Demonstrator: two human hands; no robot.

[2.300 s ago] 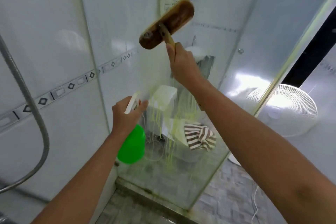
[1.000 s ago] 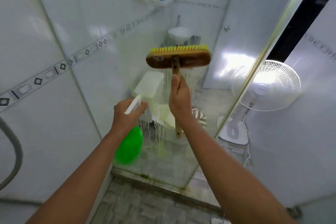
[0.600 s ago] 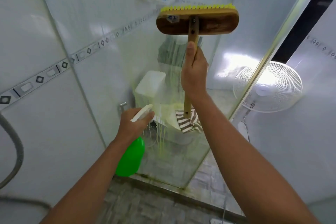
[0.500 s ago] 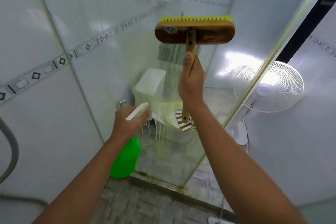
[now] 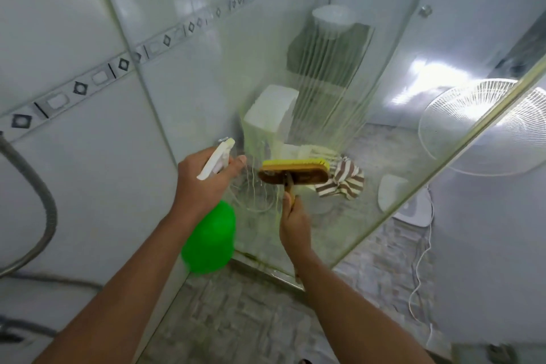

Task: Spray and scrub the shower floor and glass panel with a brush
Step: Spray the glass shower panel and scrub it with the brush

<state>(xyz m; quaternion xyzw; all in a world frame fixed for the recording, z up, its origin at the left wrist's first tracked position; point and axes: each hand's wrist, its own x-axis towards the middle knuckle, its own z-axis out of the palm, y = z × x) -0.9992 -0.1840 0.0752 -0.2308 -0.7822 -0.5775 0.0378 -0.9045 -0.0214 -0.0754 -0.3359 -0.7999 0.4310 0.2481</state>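
A glass panel [image 5: 369, 74] stands ahead, streaked with yellow-green drips of cleaner. My right hand [image 5: 294, 223] grips the wooden handle of a scrub brush [image 5: 294, 173], whose yellow bristles press against the lower glass. To its left, my left hand [image 5: 204, 183] holds a green spray bottle [image 5: 211, 241] by its white trigger head, nozzle pointing up toward the glass. The shower floor [image 5: 236, 319] of grey patterned tile lies below.
White tiled wall [image 5: 74, 156] with a patterned band on the left, a metal shower hose [image 5: 44, 207] at far left. Behind the glass are a white toilet [image 5: 270, 115] and a striped cloth [image 5: 342, 182]. A white fan [image 5: 478, 127] and cable stand at right.
The brush has swept down the glass from high up to low, leaving fresh vertical streaks. My left hand with the bottle has stayed at about the same place.
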